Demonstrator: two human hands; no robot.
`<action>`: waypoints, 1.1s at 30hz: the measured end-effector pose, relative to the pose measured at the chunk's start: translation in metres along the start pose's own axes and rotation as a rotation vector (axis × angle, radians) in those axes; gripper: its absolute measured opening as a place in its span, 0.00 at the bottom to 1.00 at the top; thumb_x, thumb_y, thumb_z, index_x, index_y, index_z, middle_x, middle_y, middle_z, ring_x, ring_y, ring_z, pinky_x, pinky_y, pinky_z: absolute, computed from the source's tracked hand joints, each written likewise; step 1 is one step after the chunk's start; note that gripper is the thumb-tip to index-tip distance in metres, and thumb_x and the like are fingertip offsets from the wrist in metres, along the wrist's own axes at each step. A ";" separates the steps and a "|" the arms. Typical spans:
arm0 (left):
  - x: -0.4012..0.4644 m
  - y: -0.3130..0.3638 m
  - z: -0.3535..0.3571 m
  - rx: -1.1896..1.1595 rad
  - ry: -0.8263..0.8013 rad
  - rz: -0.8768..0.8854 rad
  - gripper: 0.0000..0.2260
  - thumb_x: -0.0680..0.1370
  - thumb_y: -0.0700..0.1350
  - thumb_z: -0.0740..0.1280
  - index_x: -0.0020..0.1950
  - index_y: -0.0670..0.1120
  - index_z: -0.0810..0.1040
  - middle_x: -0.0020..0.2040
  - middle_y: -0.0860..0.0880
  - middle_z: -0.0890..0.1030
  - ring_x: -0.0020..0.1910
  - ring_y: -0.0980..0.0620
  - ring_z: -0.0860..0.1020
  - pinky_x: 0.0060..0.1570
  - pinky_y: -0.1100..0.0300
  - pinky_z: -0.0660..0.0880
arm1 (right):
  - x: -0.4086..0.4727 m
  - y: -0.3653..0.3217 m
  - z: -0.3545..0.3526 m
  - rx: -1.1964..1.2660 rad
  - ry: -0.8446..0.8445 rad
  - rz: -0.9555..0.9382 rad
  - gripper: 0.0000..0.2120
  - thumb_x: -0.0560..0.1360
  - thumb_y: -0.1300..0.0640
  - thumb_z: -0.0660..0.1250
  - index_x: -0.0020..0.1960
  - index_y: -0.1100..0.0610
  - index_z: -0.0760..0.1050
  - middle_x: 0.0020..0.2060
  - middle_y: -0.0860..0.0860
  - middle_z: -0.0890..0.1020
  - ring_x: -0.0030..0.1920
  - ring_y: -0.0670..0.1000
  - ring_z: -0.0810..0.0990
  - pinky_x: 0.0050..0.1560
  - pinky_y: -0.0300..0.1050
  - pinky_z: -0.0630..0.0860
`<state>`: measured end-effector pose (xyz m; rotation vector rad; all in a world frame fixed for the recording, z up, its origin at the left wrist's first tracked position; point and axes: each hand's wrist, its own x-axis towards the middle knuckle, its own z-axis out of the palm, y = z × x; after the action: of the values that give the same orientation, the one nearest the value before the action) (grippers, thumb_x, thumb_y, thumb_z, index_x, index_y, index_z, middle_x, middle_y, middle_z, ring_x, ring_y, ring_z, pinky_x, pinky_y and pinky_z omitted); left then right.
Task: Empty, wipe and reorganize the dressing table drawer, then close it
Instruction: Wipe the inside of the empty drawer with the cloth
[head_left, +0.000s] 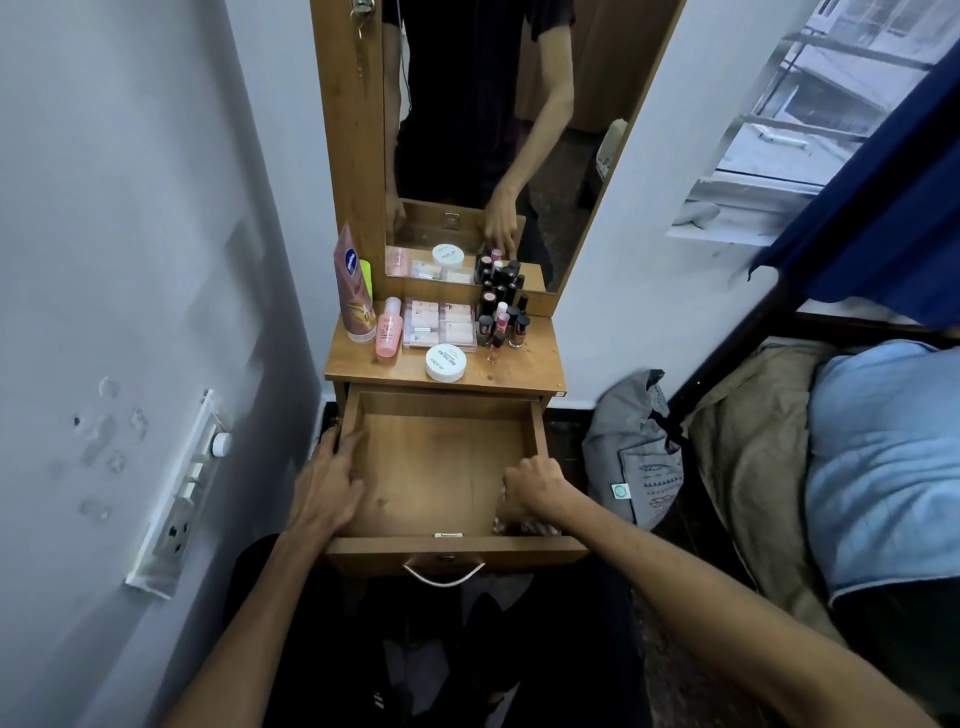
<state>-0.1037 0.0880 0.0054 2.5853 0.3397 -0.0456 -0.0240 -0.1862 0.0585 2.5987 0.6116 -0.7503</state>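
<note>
Under the tabletop, wide-open drawer (441, 462)

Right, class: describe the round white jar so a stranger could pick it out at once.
Find the wooden dressing table under the mirror. On its top, at the front edge above the open drawer, sits the white jar. It is the only flat, round, white-lidded thing there; its neighbours are bottles and a palette.

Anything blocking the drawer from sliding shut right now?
Yes. Both hands are inside the drawer: the left hand lies on its left wall, and the right hand is curled at the front right corner over small items I can't identify.
</note>
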 end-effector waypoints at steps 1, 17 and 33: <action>0.000 0.001 0.000 0.005 -0.001 -0.003 0.32 0.74 0.38 0.67 0.78 0.50 0.63 0.76 0.44 0.62 0.60 0.44 0.75 0.56 0.48 0.78 | -0.003 -0.003 0.002 0.013 -0.005 0.000 0.20 0.79 0.45 0.63 0.61 0.58 0.80 0.53 0.56 0.82 0.54 0.56 0.81 0.49 0.48 0.75; 0.001 -0.005 -0.007 -0.491 0.085 -0.149 0.20 0.79 0.36 0.61 0.64 0.56 0.80 0.68 0.47 0.75 0.66 0.46 0.73 0.68 0.45 0.70 | -0.028 -0.103 -0.023 1.073 -0.027 -0.212 0.12 0.71 0.52 0.60 0.36 0.55 0.79 0.36 0.53 0.82 0.41 0.54 0.79 0.45 0.50 0.75; 0.011 -0.020 -0.001 -1.002 0.258 -0.450 0.18 0.78 0.39 0.59 0.49 0.61 0.82 0.50 0.52 0.86 0.52 0.48 0.84 0.59 0.42 0.79 | 0.034 -0.111 -0.074 1.012 0.517 -0.091 0.23 0.74 0.59 0.66 0.68 0.47 0.77 0.56 0.52 0.78 0.53 0.54 0.80 0.57 0.55 0.81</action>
<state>-0.0976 0.1076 -0.0047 1.4908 0.7938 0.2398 -0.0231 -0.0489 0.0732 3.7895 0.5758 -0.4551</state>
